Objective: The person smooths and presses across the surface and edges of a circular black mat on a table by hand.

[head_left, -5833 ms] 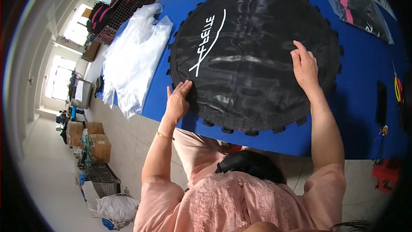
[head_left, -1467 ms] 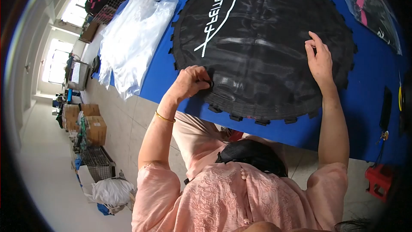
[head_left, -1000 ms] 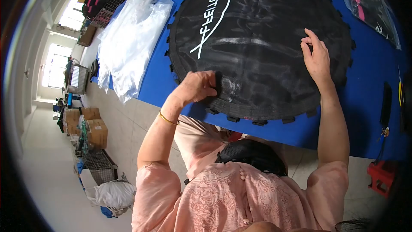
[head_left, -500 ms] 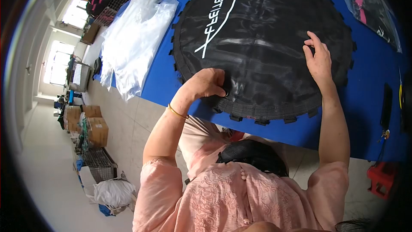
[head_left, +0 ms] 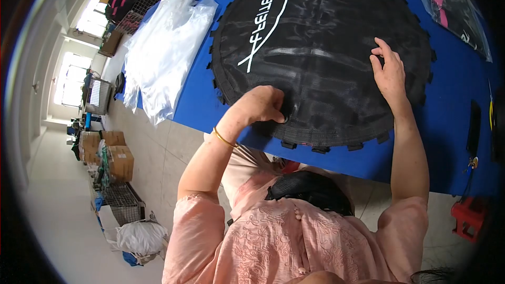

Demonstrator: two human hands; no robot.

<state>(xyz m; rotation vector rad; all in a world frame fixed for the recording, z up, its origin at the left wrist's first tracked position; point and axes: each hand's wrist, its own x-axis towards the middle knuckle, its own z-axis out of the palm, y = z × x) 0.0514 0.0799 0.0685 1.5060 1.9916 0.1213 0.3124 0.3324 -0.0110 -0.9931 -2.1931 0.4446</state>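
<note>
A round black trampoline mat (head_left: pixel 336 84) with short loops around its rim and a white printed logo (head_left: pixel 258 31) lies on the blue table (head_left: pixel 194 94). Near the mat's front left edge, my left hand (head_left: pixel 261 104) is closed, its thumb and fingers pressed together low over the fabric. What it pinches is too small to make out. On the right part of the mat, my right hand (head_left: pixel 390 73) rests open, fingers apart and slightly bent, holding nothing.
Clear plastic bags (head_left: pixel 163 47) lie at the table's left. A bagged black and pink item (head_left: pixel 452 10) sits at the back right. Cardboard boxes (head_left: pixel 118 163) and wire baskets (head_left: pixel 121 200) stand on the floor to the left. A red stool (head_left: pixel 468 218) is at the lower right.
My left hand has moved a little to the right along the mat's front edge, still closed. My right hand has hardly moved.
</note>
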